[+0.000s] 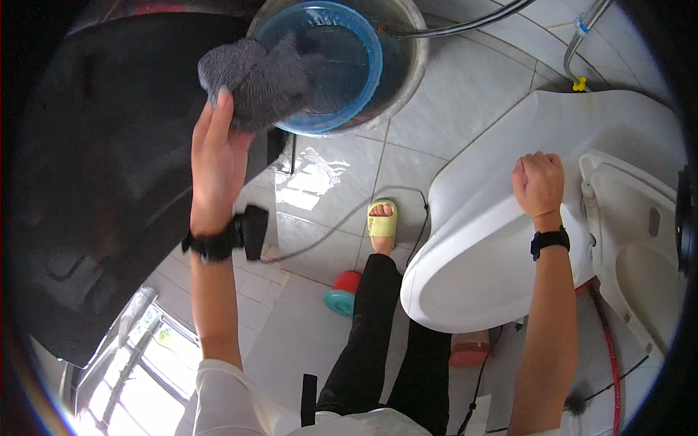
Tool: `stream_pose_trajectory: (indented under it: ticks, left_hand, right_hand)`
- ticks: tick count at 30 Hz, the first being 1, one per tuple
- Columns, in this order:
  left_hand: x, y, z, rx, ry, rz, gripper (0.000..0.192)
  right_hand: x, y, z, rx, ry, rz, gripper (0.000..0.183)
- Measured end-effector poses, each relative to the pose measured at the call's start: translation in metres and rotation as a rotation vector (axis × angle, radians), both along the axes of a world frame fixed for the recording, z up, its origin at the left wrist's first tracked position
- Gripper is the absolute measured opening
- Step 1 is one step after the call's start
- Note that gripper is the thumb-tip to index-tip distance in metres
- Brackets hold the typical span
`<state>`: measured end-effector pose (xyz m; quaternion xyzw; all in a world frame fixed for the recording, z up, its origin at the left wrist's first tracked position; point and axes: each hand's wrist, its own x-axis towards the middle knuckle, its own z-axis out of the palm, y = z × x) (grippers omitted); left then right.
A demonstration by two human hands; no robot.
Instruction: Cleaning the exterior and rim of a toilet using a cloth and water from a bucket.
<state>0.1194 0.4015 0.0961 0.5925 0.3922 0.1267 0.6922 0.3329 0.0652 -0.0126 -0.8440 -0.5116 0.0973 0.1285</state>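
My left hand grips a grey cloth at the upper left. The cloth hangs over the near left rim of a blue plastic basin, its far end reaching inside. That basin sits within a larger metal basin. To the right, my right hand is a closed fist over the white toilet; no object shows in it. Whether the fist touches the toilet, I cannot tell. Both wrists wear black bands.
A large dark glossy surface fills the left. A braided hose reaches the metal basin. The raised toilet seat is at the right. Wet-looking floor tiles, a red and teal plastic item and a dark cable lie near my slippered foot.
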Motion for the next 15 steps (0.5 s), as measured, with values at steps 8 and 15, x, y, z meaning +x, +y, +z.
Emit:
stream_pose_trajectory:
  ticks: [8, 15]
  left_hand:
    - [0.043, 0.049, -0.135, 0.442, 0.643, -0.242, 0.043]
    - [0.039, 0.036, -0.194, 1.084, 0.577, -1.021, 0.064]
  right_hand:
    - [-0.003, 0.006, 0.0, 0.01, -0.001, -0.017, 0.018]
    - [0.001, 0.001, 0.002, 0.005, -0.012, -0.03, 0.018]
